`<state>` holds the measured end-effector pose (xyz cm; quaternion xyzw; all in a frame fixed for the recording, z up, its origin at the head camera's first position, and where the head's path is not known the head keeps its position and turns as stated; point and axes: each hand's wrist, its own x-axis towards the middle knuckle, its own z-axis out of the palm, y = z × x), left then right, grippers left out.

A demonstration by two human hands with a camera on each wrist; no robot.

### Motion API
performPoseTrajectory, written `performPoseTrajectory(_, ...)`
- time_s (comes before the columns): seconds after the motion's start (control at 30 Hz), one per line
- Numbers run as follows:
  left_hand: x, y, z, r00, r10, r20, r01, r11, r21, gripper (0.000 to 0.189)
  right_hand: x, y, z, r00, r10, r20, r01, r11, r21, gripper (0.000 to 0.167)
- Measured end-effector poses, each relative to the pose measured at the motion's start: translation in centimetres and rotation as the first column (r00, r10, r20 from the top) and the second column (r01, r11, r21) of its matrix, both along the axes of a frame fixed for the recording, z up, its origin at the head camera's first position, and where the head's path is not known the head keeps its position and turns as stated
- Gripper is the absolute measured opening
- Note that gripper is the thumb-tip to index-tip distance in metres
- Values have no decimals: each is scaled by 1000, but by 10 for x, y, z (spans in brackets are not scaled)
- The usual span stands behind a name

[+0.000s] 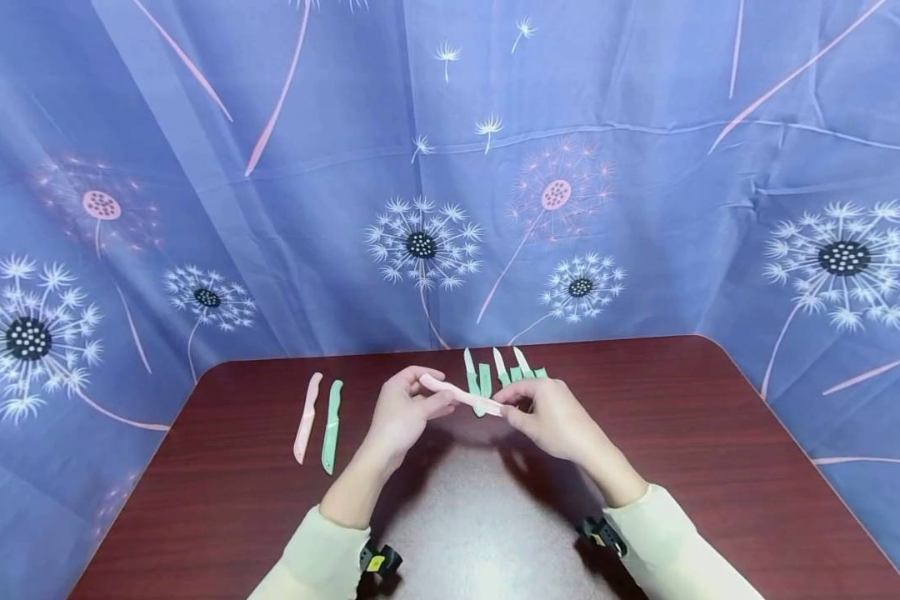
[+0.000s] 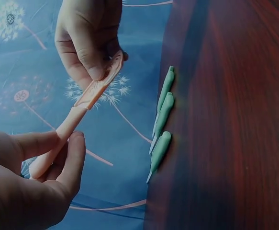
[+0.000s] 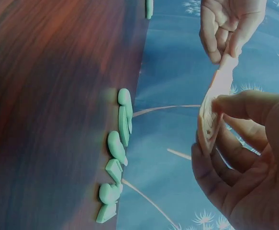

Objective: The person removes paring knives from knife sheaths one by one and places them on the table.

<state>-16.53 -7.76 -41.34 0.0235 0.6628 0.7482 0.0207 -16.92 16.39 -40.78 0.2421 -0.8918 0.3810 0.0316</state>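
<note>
A pink knife (image 1: 444,387) is held in the air above the table, slanting down to the right. My left hand (image 1: 403,417) pinches its handle (image 2: 65,132) between thumb and fingers. My right hand (image 1: 558,418) grips the pink sheath (image 3: 208,120) at the other end, thumb on its face. Sheath and handle meet end to end, and no blade shows between them. Behind the hands lie several green pieces: three green knives (image 2: 165,111) with bare pale blades, and green sheaths (image 1: 484,380) beside them.
To the left, a pink sheathed knife (image 1: 307,421) and a green sheathed knife (image 1: 332,429) lie side by side on the dark red wooden table (image 1: 225,500). A blue curtain (image 1: 330,167) with dandelion prints hangs along the table's back edge and sides.
</note>
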Motion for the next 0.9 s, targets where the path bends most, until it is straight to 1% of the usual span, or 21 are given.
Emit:
performPoseTrajectory(0.1,1,0,-1,998,1,-68,-10,992,-123,28,1,0,0,999,-17,-47,18,1000,20,16)
performPoseTrajectory(0.13,1,-1,-2,995,1,-101,-18,984,-175,27,1,0,0,997,-20,-71,22,999,28,16)
performPoseTrajectory(0.17,2,-1,-2,990,-2,-142,-33,969,-243,26,1,0,0,995,-23,-102,27,999,39,17)
performPoseTrajectory(0.2,2,-2,-1,984,-4,-180,-53,948,-313,26,1,-1,0,990,-24,-139,31,998,51,17)
performPoseTrajectory(0.27,4,-2,-1,967,-15,-254,-100,895,-435,26,1,-1,-1,974,-19,-226,38,996,78,17)
performPoseTrajectory(0.33,6,-2,1,944,-30,-328,-157,833,-530,27,1,-2,-1,946,-6,-323,43,993,110,16)
performPoseTrajectory(0.37,7,-1,1,931,-40,-362,-186,803,-566,27,1,-2,-2,930,1,-366,48,991,124,16)
performPoseTrajectory(0.43,8,0,1,906,-63,-419,-225,765,-603,26,2,-2,-3,898,15,-439,54,988,145,16)
performPoseTrajectory(0.5,9,1,1,878,-88,-471,-269,723,-636,26,2,-2,-3,870,27,-492,60,985,161,16)
performPoseTrajectory(0.6,11,3,2,834,-122,-538,-341,651,-678,26,1,-2,-3,836,40,-548,64,983,170,15)
performPoseTrajectory(0.67,12,3,2,800,-143,-583,-402,593,-697,27,0,-3,-3,813,49,-580,63,983,172,15)
performPoseTrajectory(0.7,12,3,2,779,-157,-607,-433,566,-702,27,0,-3,-3,800,55,-597,60,983,171,15)
performPoseTrajectory(0.73,12,3,2,755,-173,-632,-465,538,-703,27,-1,-3,-2,787,59,-614,58,984,169,15)
performPoseTrajectory(0.77,11,3,2,731,-189,-656,-495,514,-700,27,-1,-4,-2,771,63,-634,56,984,167,15)
performPoseTrajectory(0.8,11,3,2,703,-205,-681,-528,491,-693,26,-2,-4,-2,754,69,-653,55,984,167,16)
performPoseTrajectory(0.83,11,3,2,672,-223,-706,-560,471,-682,25,-2,-4,-2,738,76,-671,53,984,170,16)
performPoseTrajectory(0.9,10,3,3,614,-255,-747,-612,444,-655,22,-3,-5,-2,704,86,-705,56,983,175,18)
